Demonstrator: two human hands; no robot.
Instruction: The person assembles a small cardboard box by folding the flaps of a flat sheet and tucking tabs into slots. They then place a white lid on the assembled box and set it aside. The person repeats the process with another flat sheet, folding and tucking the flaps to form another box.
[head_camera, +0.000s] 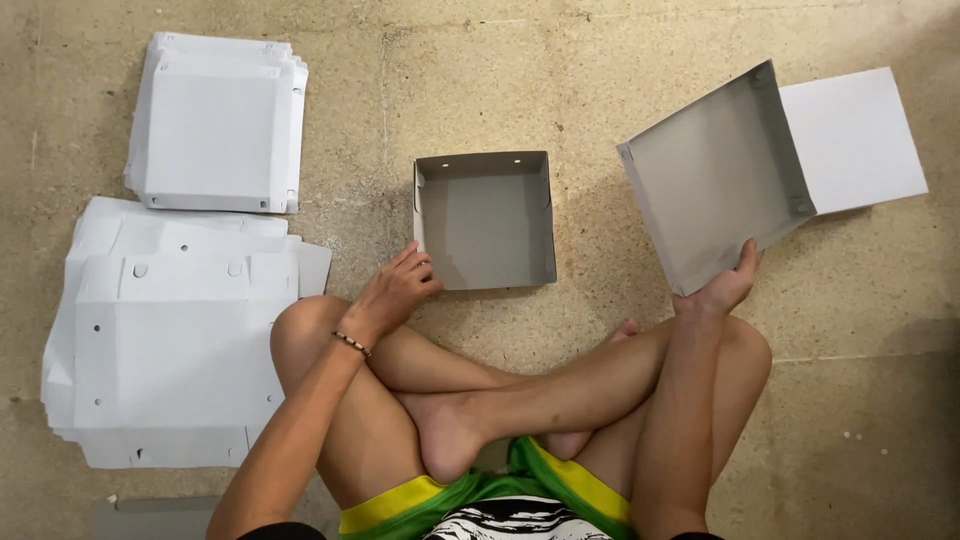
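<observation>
Cardboard box tray (487, 222) sits folded on the floor (560, 80) before crossed legs, left hand (395, 292) resting its loosely curled fingers on the near-left corner. Right hand (722, 290) pinches the lower edge of a tilted box lid (712, 175), its white flap (855, 135) outward. Bare floor separates them. Flat blanks (170, 340) and a second stack (218, 125) lie left.

a grey folded box tray (487, 222), square and open-topped, lies on the floor just beside the left hand (395, 292), whose fingertips touch its near left corner. the right hand (722, 290) grips the lower edge of a second grey folded box piece (715, 175) with a white flat flap, held tilted. well left of the left hand lie two stacks of flat white box blanks: the far stack (218, 125) and the larger near stack (170, 335).
</observation>
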